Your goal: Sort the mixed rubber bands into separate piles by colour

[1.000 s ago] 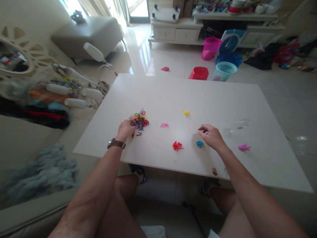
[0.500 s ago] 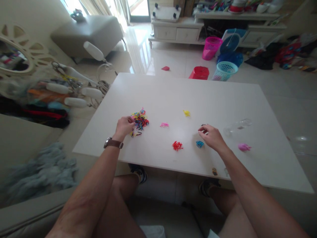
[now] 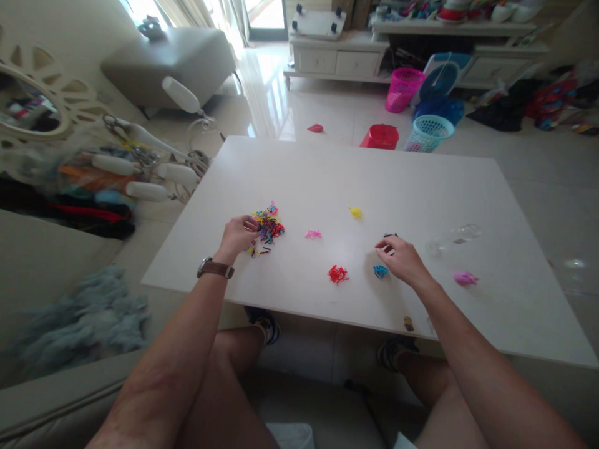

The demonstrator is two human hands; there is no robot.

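My left hand (image 3: 238, 237), with a brown-strapped watch on its wrist, rests at the left edge of a mixed pile of small coloured rubber bands (image 3: 270, 228). Its fingers are bent and closed together; whatever is between them is too small to make out. My right hand (image 3: 397, 257) hovers beyond the small blue heap of bands (image 3: 380, 271), thumb and fingers slightly apart, with nothing visible between them. A few black bands (image 3: 390, 235) lie just past its fingers. Separate heaps of red bands (image 3: 337, 274), pink bands (image 3: 313, 234) and yellow bands (image 3: 355, 213) lie between the hands.
On the white table (image 3: 299, 174), a clear bottle (image 3: 453, 240) lies on its side near a purple-pink object (image 3: 466, 278) at the right. A small brown-yellow figure (image 3: 409, 323) is at the front edge. Baskets, including a light-blue one (image 3: 429, 132), stand on the floor beyond.
The whole view has shifted slightly to the right. My left hand's fingers have moved a little at the pile's edge. My right hand stays near the blue and black bands.
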